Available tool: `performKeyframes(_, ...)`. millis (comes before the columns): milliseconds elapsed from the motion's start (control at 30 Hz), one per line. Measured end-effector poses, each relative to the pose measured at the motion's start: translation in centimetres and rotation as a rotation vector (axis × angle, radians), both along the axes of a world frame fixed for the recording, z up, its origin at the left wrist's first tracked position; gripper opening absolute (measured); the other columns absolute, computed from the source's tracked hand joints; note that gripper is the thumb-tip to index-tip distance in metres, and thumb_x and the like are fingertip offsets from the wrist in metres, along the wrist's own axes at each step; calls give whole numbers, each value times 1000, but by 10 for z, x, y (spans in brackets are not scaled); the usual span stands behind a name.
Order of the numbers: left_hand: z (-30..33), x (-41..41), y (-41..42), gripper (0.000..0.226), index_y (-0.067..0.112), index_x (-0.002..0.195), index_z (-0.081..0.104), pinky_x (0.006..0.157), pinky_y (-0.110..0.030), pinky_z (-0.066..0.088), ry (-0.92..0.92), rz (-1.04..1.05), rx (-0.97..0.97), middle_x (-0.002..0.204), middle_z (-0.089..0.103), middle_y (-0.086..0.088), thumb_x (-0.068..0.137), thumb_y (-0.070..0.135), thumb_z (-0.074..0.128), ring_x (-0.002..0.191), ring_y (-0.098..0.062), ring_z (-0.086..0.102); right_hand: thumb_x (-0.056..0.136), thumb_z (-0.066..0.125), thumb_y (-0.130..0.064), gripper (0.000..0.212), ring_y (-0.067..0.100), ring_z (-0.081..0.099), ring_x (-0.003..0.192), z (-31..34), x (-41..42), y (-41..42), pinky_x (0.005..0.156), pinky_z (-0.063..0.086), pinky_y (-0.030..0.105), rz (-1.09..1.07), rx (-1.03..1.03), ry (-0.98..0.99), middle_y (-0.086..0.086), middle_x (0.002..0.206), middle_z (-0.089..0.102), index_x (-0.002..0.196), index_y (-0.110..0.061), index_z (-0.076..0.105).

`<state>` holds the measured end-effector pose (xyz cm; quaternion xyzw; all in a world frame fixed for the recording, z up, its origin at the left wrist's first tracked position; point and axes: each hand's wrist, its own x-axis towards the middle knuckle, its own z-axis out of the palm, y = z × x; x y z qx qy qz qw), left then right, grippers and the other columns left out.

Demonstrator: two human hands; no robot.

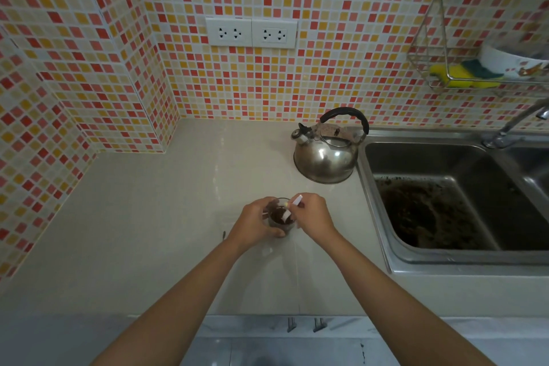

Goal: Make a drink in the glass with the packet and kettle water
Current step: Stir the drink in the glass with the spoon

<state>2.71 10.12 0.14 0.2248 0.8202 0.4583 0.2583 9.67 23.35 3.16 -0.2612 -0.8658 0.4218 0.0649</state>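
A small clear glass (279,227) stands on the pale counter near its front, with dark brown powder inside it. My left hand (255,224) wraps around the glass from the left. My right hand (312,215) pinches a white packet (292,206) tilted over the glass mouth, its lower end reaching into the glass. A steel kettle (326,154) with a black handle sits farther back on the counter, to the right of the glass and beside the sink.
A steel sink (445,196) with a dirty brown bottom fills the right side, its tap (511,124) behind it. A wire rack (463,74) on the tiled wall holds a sponge and a bowl. Two wall sockets (251,32) sit above the counter.
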Motion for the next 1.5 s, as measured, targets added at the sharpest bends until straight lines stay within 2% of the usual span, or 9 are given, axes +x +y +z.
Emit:
performKeyframes(100,1,1,1,80,11,128,58,105,-42,49,-5,-3,-4,127,64,-9,55,6,90,117,-25,61,92,53,-16,23,18,59,61,2,-2,0,58,45,24,27,18,-4,10,72,67,81,-7,70)
performKeyframes(367,1,1,0,80,11,127,59,104,-37,49,10,-16,-5,125,65,-7,54,5,91,115,-22,62,91,54,-15,23,22,60,62,3,-3,1,65,50,30,10,-16,-8,12,71,66,79,-3,70)
performKeyframes(600,-2,-1,1,79,11,124,60,103,-37,50,29,-20,-9,122,67,-7,52,5,91,113,-22,63,92,55,-13,27,16,57,51,0,-1,2,55,48,22,-26,-71,-5,8,66,65,68,-11,67)
performKeyframes(767,-2,0,2,84,13,128,58,105,-38,49,19,-10,-21,128,64,-5,52,8,92,118,-22,61,92,53,-13,27,19,56,55,-3,2,7,61,51,33,-62,-18,10,11,66,65,72,-4,69)
performKeyframes(833,-3,-1,1,84,12,128,58,104,-37,49,24,-11,-19,127,64,-5,51,8,92,117,-21,61,91,53,-13,33,18,54,49,-2,1,6,60,50,32,-54,-51,1,9,60,65,61,-9,66)
performKeyframes(1033,-4,-1,1,80,17,124,60,103,-38,50,26,-12,-12,124,66,-3,51,9,91,114,-20,62,92,54,-15,26,14,52,55,0,-1,4,58,42,25,-15,-12,3,2,61,57,69,-9,67)
performKeyframes(1133,-5,-1,1,84,13,128,58,104,-40,50,33,-8,-23,128,64,-6,52,10,92,116,-22,61,91,55,-14,30,17,52,51,-3,1,5,57,43,25,-58,-59,-5,10,60,62,64,-7,65)
performKeyframes(1267,-5,-3,1,80,13,126,59,103,-41,50,28,-21,-20,126,65,-6,53,7,91,116,-24,62,92,55,-13,22,17,56,54,-1,0,-1,60,48,28,-44,-112,30,12,70,66,80,-4,71)
performKeyframes(1500,-5,-3,1,77,15,123,61,102,-38,51,64,-31,-18,124,66,-5,52,9,91,112,-21,63,94,48,-14,36,26,51,56,-4,2,0,59,42,30,-66,-36,10,26,67,62,67,6,61)
